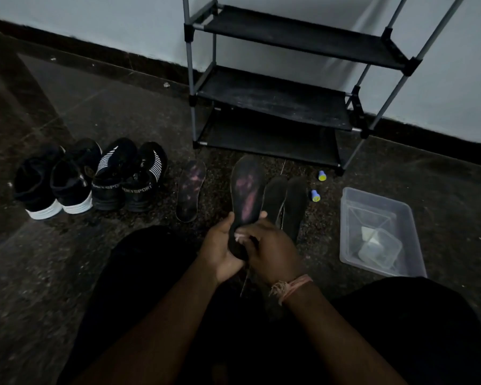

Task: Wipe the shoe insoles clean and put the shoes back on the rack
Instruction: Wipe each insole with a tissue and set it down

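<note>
My left hand (222, 247) grips the heel end of a dark insole with pink wear marks (246, 190), held up over the floor. My right hand (270, 250) presses a small pale wipe (240, 236) against the insole's heel. A matching pink-marked insole (190, 190) lies on the floor to the left. Two plain dark insoles (286, 204) lie side by side to the right. A pair of black shoes with white soles (56, 179) and a pair of black striped sport shoes (129, 176) stand at the left. The black shoe rack (275, 93) stands against the wall, its shelves bare.
A clear plastic tub (381, 232) holding a smaller clear container sits on the floor at the right. Two small blue and yellow objects (318, 186) lie near the rack's foot. My dark-clothed knees fill the bottom of the view. The floor is dark speckled stone.
</note>
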The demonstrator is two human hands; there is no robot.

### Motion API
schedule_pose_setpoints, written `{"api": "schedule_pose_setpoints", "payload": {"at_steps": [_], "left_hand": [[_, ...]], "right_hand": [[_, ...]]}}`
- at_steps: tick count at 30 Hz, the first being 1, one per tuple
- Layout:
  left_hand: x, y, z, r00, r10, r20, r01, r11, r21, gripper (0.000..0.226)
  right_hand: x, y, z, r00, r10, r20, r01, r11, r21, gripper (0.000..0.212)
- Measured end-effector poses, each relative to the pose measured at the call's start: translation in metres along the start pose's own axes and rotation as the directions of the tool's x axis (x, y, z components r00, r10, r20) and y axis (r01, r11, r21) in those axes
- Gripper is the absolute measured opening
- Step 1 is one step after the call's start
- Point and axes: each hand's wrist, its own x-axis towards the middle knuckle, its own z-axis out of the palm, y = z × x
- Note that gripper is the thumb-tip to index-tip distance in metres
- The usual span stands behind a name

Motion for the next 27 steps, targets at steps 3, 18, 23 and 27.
{"api": "schedule_pose_setpoints", "payload": {"at_steps": [3, 18, 23, 27], "left_hand": [[-0.002, -0.008, 0.003, 0.999, -0.040, 0.026, 0.038, 0.998, 0.055, 0.051], [0.017, 0.023, 0.023, 0.989, 0.009, 0.147, -0.018, 0.998, 0.056, 0.069], [0.044, 0.032, 0.027, 0.993, -0.054, 0.107, 0.038, 0.988, 0.147, 0.068], [0.065, 0.030, 0.024, 0.998, -0.015, 0.065, -0.003, 0.962, 0.275, 0.069]], "right_hand": [[0.014, 0.007, -0.004, 0.980, 0.080, -0.180, -0.106, 0.984, -0.140, 0.016], [0.026, 0.005, -0.019, 0.987, -0.160, 0.003, 0.155, 0.953, -0.259, 0.012], [0.052, 0.023, -0.023, 0.986, -0.167, -0.021, 0.135, 0.862, -0.489, 0.013], [0.074, 0.050, -0.028, 0.993, -0.077, -0.089, 0.015, 0.834, -0.551, 0.020]]}}
